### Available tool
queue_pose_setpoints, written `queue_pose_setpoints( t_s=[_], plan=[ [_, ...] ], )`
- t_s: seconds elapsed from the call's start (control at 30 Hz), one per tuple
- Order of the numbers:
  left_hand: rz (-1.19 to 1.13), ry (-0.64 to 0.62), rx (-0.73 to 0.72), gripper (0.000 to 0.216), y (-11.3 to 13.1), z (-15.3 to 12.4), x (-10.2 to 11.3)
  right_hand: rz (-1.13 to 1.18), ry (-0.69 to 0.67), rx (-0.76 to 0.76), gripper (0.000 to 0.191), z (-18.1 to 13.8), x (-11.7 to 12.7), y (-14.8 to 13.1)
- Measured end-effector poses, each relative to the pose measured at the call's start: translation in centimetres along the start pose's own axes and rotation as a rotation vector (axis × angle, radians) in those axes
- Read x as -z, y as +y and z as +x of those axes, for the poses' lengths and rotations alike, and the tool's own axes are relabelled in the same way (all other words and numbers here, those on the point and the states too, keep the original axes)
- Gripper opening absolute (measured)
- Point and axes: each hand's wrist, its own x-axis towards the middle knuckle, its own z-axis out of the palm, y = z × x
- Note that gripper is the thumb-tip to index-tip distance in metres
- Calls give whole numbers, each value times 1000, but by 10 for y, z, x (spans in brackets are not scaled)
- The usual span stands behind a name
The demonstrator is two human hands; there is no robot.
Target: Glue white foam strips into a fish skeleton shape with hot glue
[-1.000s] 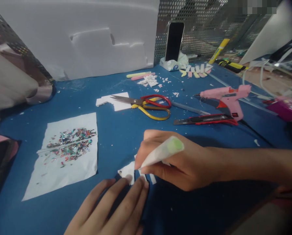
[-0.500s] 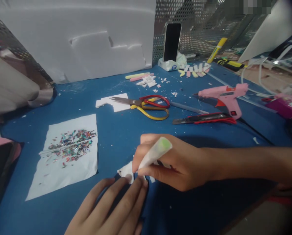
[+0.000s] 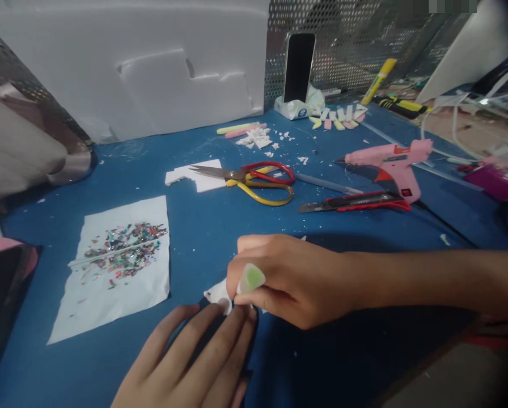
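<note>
My right hand (image 3: 292, 280) is closed around a thick white pen with a pale green end (image 3: 252, 279), its end pointing up toward me. The pen's tip is hidden behind my fingers, over a small white cut-out piece (image 3: 219, 294) on the blue table. My left hand (image 3: 194, 354) lies flat with fingers spread, the fingertips pressing on the near edge of that piece. Most of the cut-out is covered by both hands. Beyond them, scissors with red and yellow handles (image 3: 258, 180) rest partly on a white foam offcut (image 3: 209, 177).
On the left, a creased white paper (image 3: 122, 306) bears shiny coloured flakes. A red utility knife (image 3: 360, 202) and a pink glue gun (image 3: 392, 161) lie to the right. At the back, a phone (image 3: 299, 68) leans upright near white scraps (image 3: 256, 137) and a white board (image 3: 152, 102).
My right hand has shifted slightly left, and the pen has tilted more upright, its green end moving left and down. My left hand stays nearly still on the white piece.
</note>
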Motion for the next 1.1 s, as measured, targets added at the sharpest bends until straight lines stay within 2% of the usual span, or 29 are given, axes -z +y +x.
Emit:
queue_pose_setpoints(
  t_s=[0.07,0.13,0.27,0.33,0.53,0.6,0.7,0.77,0.83,0.93,1.1],
  plan=[
    [4,3,3,22,0,1,0,20,5,-10,24,-1,0,0],
    [6,5,-4,23,0,2,0,65,67,11,24,-3,2,0],
    [-2,-45,-15,26,-1,2,3,226,355,62,20,-4,15,-4],
    [-7,-83,-25,27,-2,1,4,238,454,62,16,-5,22,-6],
    [10,-146,-63,31,-3,-1,8,149,563,80,12,-19,22,-1],
    [4,-114,-60,32,-3,1,10,111,563,43,12,-29,17,5],
    [-52,-55,-4,36,-8,4,14,90,638,60,13,-45,12,16],
    [-102,-86,70,44,-14,6,13,39,604,58,12,-53,11,22],
    [-132,-157,141,58,-23,7,10,-59,498,55,13,-58,12,26],
    [-125,-230,195,74,-31,5,4,-180,346,57,25,-59,13,25],
    [-110,-247,191,78,-34,4,2,-229,273,19,22,-58,8,16]
  ],
)
